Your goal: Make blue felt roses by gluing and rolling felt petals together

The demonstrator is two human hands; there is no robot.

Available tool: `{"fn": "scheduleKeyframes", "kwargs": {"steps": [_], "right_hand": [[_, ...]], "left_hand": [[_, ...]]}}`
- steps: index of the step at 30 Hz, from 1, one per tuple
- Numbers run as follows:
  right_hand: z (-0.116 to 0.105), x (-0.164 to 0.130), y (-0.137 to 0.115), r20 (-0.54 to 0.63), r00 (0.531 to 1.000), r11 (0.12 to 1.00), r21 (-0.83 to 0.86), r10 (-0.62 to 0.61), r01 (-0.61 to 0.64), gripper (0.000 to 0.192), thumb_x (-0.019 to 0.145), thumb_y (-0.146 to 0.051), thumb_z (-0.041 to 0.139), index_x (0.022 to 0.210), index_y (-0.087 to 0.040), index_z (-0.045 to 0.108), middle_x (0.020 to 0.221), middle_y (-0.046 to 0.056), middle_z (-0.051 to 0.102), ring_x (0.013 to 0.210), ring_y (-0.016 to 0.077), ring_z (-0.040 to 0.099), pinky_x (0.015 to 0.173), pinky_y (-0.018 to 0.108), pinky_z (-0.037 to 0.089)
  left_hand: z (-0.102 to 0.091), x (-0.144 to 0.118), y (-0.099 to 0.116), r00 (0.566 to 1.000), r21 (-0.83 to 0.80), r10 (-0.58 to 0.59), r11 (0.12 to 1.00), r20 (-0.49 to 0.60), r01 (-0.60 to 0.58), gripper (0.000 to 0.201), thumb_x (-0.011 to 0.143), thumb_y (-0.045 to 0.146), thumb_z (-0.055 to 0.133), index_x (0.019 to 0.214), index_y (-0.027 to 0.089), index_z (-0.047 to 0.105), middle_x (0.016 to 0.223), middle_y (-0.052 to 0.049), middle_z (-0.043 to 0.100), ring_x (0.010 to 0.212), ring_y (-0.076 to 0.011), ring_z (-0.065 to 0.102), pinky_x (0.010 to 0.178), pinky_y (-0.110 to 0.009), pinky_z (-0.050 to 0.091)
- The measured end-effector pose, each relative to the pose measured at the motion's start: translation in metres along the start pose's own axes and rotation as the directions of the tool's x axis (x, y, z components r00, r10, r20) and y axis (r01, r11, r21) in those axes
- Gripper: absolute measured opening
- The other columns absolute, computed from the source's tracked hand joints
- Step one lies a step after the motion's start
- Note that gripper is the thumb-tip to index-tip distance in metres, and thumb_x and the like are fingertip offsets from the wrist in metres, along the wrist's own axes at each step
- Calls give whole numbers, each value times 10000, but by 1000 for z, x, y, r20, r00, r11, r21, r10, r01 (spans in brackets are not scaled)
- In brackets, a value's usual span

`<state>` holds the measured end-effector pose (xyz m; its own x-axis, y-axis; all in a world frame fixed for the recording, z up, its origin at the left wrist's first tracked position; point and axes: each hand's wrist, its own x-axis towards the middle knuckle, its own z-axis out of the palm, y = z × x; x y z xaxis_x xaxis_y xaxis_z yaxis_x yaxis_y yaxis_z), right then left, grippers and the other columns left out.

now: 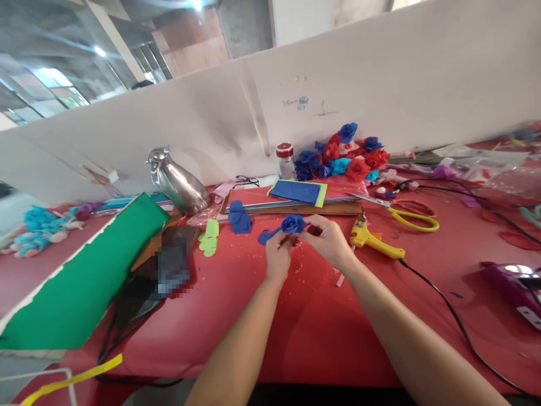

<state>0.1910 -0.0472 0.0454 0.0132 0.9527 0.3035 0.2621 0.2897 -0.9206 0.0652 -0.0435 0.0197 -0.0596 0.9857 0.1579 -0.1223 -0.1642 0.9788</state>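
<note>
Between my two hands is a blue paper flower (293, 224), held up over the red table. My left hand (279, 256) pinches its base from below. The fingers of my right hand (327, 239) close at the flower's right edge; what lies between those fingertips is too small to tell. Just left of the flower, a blue paper petal (265, 237) lies by my left fingers. Farther left are a stack of blue petal cutouts (240, 219) and some light green cutouts (209, 239). A yellow glue gun (374, 239) lies right of my right hand.
Scissors (406, 214) lie behind the glue gun, whose cord runs right. Blue and green sheets (298, 193) rest on a board at the back. Finished paper flowers (346, 155), a jar (285, 160), a metal jug (180, 183) and a green panel (84, 282) stand around.
</note>
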Motion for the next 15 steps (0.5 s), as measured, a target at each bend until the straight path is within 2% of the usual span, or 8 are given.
{"fn": "scheduleKeyframes", "kwargs": {"steps": [9,13,15], "right_hand": [[-1,2,5,41,999,999,-44,-24,26,162,713,-307,623,805,-204,707,746,18,654,606,141,526,605,277,405],[-3,1,-2,2,998,995,73,64,-64,302,689,-381,649,924,-195,685,805,26,661,576,125,490,550,263,378],[-5,1,-5,-61,991,985,133,120,-111,310,702,-427,628,896,-190,676,784,28,656,574,127,487,539,262,368]], "left_hand": [[-1,0,-1,999,-5,-32,999,28,33,113,704,208,606,625,158,668,583,13,558,583,-104,466,610,-240,368],[-1,0,3,998,-54,-56,997,14,57,166,720,271,634,600,157,632,579,15,539,573,-96,445,599,-235,357],[-1,1,3,997,-80,-72,994,2,72,187,718,311,653,616,156,631,603,9,556,576,-93,444,600,-235,358]]}}
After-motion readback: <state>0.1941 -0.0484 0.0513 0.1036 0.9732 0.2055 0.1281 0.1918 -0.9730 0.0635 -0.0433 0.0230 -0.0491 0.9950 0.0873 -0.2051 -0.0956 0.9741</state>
